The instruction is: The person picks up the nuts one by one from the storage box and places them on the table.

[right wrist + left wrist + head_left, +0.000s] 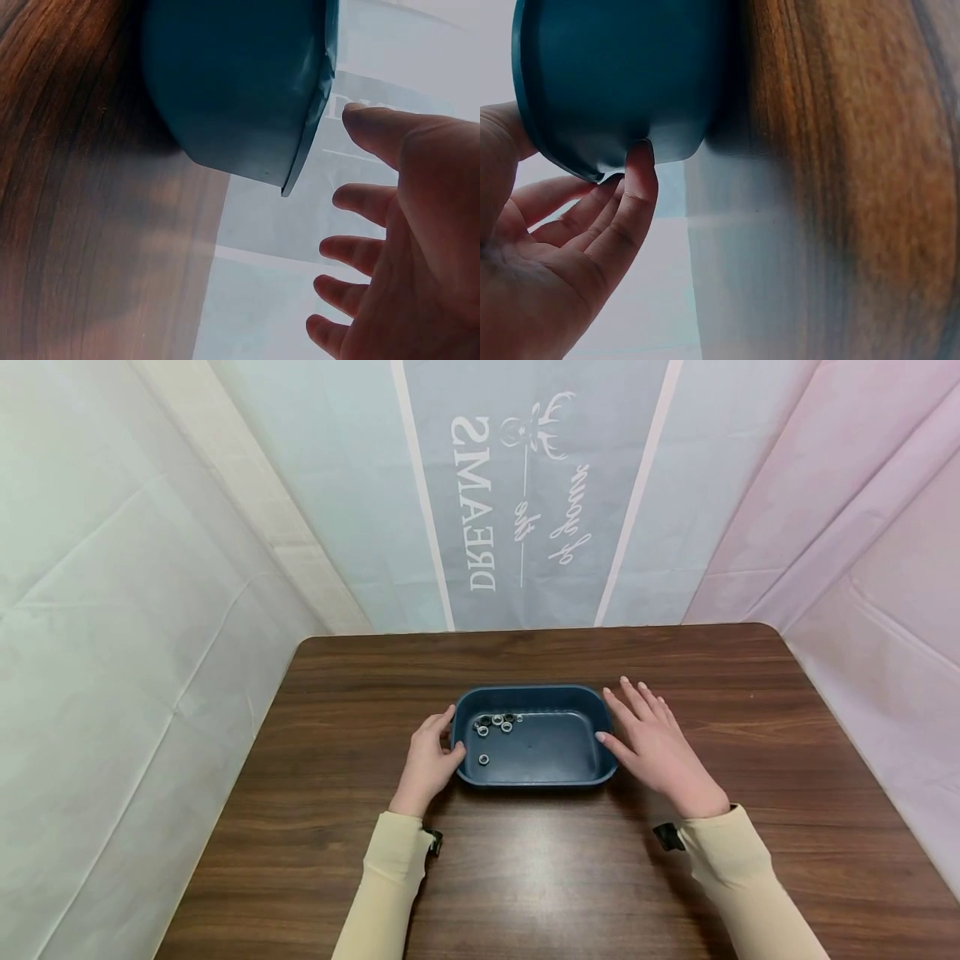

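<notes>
Left: bare left hand (pixel 427 762) grips the near-vertical end wall of a dark blue, rounded-rectangular, probably plastic tray (pixel 551 753), thumb over the rim, fingers bent against the outside. Tray sits on the brown wood-grain table (pixel 517 877), between the hands.

Inside, toward the left: small ring-shaped metallic pieces, silver and dark, maybe nuts (pixel 497 720), clustered by the far wall; one lone silver ring (pixel 483 760) lies nearer. They look hard and loose, likely to slide or roll if the tray tips; pinch by the outer edge.

Tray looks light, fairly stiff, smooth, perhaps a little slippery, not fragile. Best hold: both short ends, thumbs over the flared rim, fingers beneath the lip, kept level.

Right: bare right hand (pixel 660 747) is spread wide at the right end, holding nothing, fingers apart from the wall in the right wrist view.
</notes>
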